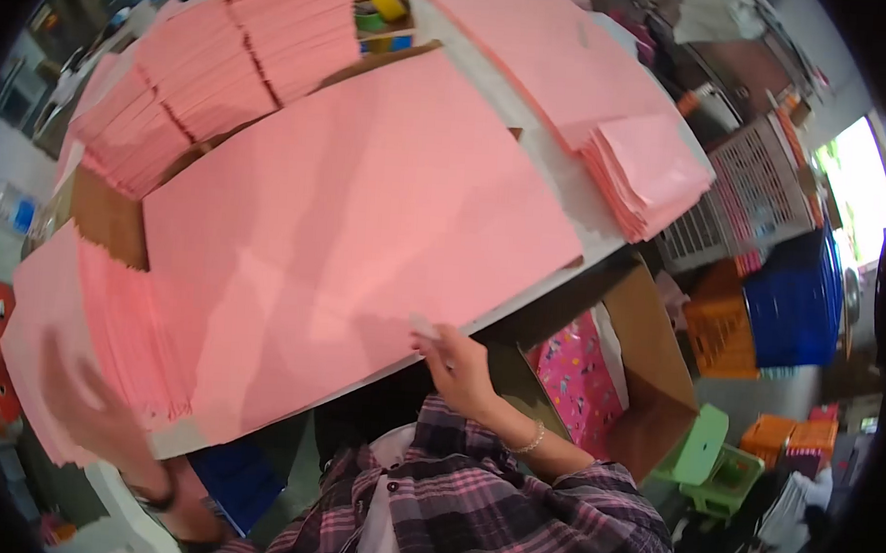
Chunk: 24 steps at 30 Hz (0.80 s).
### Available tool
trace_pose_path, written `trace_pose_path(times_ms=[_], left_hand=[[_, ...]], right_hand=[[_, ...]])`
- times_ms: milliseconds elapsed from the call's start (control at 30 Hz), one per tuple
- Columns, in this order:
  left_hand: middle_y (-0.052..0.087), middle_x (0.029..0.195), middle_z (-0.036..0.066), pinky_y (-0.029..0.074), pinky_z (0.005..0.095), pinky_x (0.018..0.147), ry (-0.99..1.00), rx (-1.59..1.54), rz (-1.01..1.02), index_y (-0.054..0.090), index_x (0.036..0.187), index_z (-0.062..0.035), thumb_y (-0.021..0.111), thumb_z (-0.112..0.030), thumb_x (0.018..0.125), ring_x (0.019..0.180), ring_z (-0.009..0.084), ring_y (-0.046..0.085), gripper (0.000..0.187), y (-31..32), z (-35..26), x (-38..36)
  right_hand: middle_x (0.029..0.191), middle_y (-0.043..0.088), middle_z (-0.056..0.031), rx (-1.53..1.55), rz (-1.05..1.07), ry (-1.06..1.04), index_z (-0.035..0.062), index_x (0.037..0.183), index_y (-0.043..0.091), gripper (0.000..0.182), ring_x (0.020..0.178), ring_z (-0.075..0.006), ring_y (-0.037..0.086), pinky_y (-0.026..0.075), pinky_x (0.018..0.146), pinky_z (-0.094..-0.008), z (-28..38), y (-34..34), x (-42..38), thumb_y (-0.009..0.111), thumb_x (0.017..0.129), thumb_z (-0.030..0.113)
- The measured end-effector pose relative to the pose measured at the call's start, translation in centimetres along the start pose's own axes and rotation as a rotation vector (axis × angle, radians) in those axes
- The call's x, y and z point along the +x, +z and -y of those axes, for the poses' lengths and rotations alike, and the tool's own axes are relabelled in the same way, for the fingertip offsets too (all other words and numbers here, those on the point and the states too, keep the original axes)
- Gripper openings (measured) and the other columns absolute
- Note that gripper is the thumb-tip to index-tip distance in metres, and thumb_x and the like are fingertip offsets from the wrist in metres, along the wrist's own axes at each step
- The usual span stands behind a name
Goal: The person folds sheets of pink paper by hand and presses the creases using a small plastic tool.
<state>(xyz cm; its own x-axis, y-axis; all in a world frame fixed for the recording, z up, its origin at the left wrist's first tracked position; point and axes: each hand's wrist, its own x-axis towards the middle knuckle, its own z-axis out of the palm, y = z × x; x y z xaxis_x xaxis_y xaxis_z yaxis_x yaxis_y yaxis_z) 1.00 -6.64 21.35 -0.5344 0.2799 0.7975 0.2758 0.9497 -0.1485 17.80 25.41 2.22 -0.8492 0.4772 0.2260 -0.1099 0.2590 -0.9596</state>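
Observation:
A large pink sheet [367, 202] lies across the table in front of me. My right hand [456, 369] is at the sheet's near edge, its fingers curled together around a small pale piece [422, 328] whose kind I cannot tell. To the left, my left hand [105, 424] is smeared by motion over a stack of pink sheets [126, 310], its fingers blurred. The edges of that stack are fanned out toward the large sheet.
Tall stacks of pink sheets [214, 64] stand at the back left, and a folded pink pile [649, 172] lies at the right. Below the table's right edge, an open cardboard box [654, 358] holds patterned pink material. A green stool [718, 476] and a blue crate [793, 295] are farther right.

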Motion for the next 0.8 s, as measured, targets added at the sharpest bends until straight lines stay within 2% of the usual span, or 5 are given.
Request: trace_pose_path(times_ms=[67, 100, 167, 300, 800], left_hand=[[0.060, 0.129, 0.020, 0.043, 0.0441, 0.103, 0.158, -0.497, 0.179, 0.056, 0.129, 0.0023, 0.047, -0.014, 0.099, 0.121, 0.0356, 0.056, 0.035, 2.2, -7.5, -4.1], [0.057, 0.133, 0.020, 0.040, 0.0481, 0.106, 0.047, -0.744, 0.526, 0.054, 0.131, 0.0015, 0.050, -0.015, 0.096, 0.126, 0.0379, 0.051, 0.039, 1.2, -12.5, -5.3], [0.046, 0.144, 0.020, 0.034, 0.0485, 0.111, 0.299, -0.871, 0.680, 0.048, 0.139, -0.0008, 0.060, -0.024, 0.093, 0.134, 0.0351, 0.043, 0.053, 3.2, -20.5, -8.6], [0.036, 0.151, 0.019, 0.027, 0.0487, 0.115, 0.503, -0.873, 0.677, 0.036, 0.146, -0.0013, 0.060, -0.039, 0.091, 0.141, 0.0332, 0.033, 0.070, 6.4, -30.3, -12.0], [0.029, 0.154, 0.020, 0.023, 0.0493, 0.116, 0.512, -0.745, 0.699, 0.030, 0.148, 0.0016, 0.057, -0.037, 0.093, 0.144, 0.0363, 0.025, 0.072, 9.3, -35.3, -12.5]], right_hand=[[0.080, 0.063, -0.0056, -0.055, -0.192, 0.026, -0.0036, 0.106, 0.060, 0.016, 0.066, -0.0128, 0.058, 0.047, 0.058, -0.0264, -1.1, -2.0, -0.3, 0.057, 0.096, 0.008], [0.077, 0.061, -0.0011, -0.097, -0.357, 0.040, -0.0027, 0.106, 0.060, 0.014, 0.066, -0.0084, 0.056, 0.046, 0.057, -0.0237, -1.5, -3.2, -0.2, 0.055, 0.098, 0.008], [0.075, 0.057, 0.0014, -0.079, -0.510, 0.091, -0.0008, 0.105, 0.061, 0.014, 0.064, -0.0063, 0.053, 0.043, 0.056, -0.0226, -1.7, -5.9, 0.2, 0.055, 0.099, 0.010], [0.072, 0.050, 0.0050, -0.014, -0.751, 0.163, 0.0026, 0.103, 0.062, 0.015, 0.060, -0.0023, 0.045, 0.037, 0.052, -0.0199, -2.6, -9.8, 0.9, 0.055, 0.100, 0.016], [0.072, 0.049, 0.0053, 0.130, -0.786, 0.265, 0.0039, 0.098, 0.061, 0.019, 0.058, -0.0011, 0.043, 0.034, 0.049, -0.0188, -5.6, -10.4, 0.5, 0.051, 0.101, 0.019]])
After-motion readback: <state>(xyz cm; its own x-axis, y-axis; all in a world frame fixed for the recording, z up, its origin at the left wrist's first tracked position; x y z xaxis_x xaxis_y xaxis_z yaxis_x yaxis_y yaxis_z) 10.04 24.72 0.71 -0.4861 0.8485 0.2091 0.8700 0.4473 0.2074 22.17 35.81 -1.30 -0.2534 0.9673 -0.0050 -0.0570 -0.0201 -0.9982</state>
